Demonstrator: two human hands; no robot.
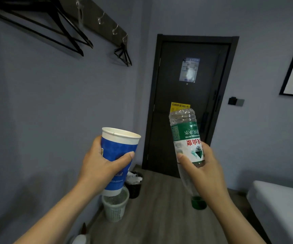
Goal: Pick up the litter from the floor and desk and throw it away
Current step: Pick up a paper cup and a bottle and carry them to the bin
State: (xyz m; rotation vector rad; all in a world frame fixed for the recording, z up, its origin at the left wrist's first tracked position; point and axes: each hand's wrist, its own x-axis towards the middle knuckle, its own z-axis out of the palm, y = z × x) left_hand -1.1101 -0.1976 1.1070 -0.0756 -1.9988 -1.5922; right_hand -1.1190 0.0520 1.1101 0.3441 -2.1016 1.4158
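ribbed clear bottle (188, 138) (inverted), paper cup (118, 155)

The left hand (100, 166) holds a paper cup (118, 155) upright, left of the upside-down bottle (186, 143) in the right hand (203, 171). Below the cup, two bins stand on the floor (159, 217) along the left wall: a mesh basket (115, 208) nearer, a lined bin (134, 184) behind it. The door (188, 103) stands beyond, the bed (279, 205) at right.
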